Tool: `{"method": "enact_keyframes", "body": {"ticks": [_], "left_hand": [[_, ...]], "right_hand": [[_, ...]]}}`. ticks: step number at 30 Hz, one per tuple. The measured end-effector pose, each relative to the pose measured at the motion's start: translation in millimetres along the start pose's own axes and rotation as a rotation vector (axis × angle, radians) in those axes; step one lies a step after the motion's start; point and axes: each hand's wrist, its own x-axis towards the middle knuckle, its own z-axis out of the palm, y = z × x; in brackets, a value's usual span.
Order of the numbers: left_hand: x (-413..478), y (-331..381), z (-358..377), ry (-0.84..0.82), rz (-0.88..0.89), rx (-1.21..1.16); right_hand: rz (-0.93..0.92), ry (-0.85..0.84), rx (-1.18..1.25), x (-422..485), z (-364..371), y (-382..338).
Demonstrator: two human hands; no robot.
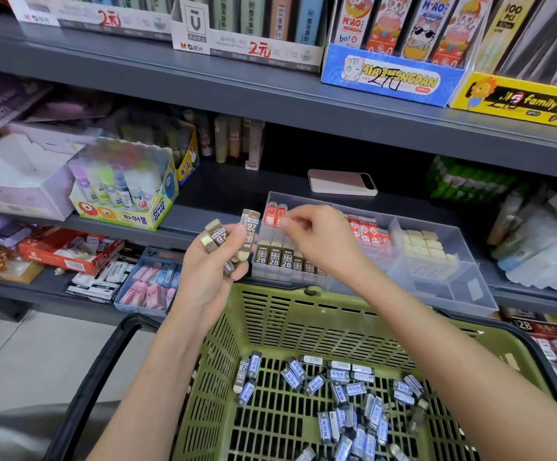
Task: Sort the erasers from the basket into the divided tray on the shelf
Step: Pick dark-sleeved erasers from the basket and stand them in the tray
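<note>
A stationery shop aisle, with grey metal shelves crowded with display boxes. On the middle shelf sits a clear divided tray, and a green basket sits just below its front edge.

The left hand has the plain grip: its fingers curl round a handful of brown 2B erasers, several poking up past the thumb, held just left of the tray. The right hand hovers over the rear of the tray with its fingertips drawn together near the red erasers. Blur hides whether that grip pinches anything, so I cannot tell.

Below the right hand, the front left compartment holds a standing row of brown erasers, labels facing out. Cream erasers fill a compartment to the right. In the basket, blue-labelled erasers lie loose across the floor.

The step in hand looks to be stocking the brown compartment from the left hand's supply. The next move likely calls for the right hand to take one brown eraser from the bunch, turn it upright with its label forward, and slot it in at the end of the row without tipping its neighbours. The blue ones are not yet sorted.
</note>
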Motion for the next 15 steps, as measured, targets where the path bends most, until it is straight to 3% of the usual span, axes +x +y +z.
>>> {"method": "enact_keyframes", "body": {"ticks": [2, 4, 9, 15], "left_hand": [[0.2, -1.4, 0.2, -0.045, -0.002, 0.034], [-0.2, -3.0, -0.5, -0.099, -0.002, 0.067], [-2.1, -4.8, 2.8, -0.145, -0.029, 0.024], [0.4, -4.2, 8.7, -0.019, -0.041, -0.078]], "right_hand": [[-0.008, -0.110, 0.369, -5.7, -6.6, -11.9], [-0.037, -0.224, 0.485, -10.2, -11.5, -20.6], [-0.129, -0.290, 0.383, -10.7, -21.0, -23.0], [-0.243, -0.338, 0.123, -19.5, -17.0, -17.1]]}}
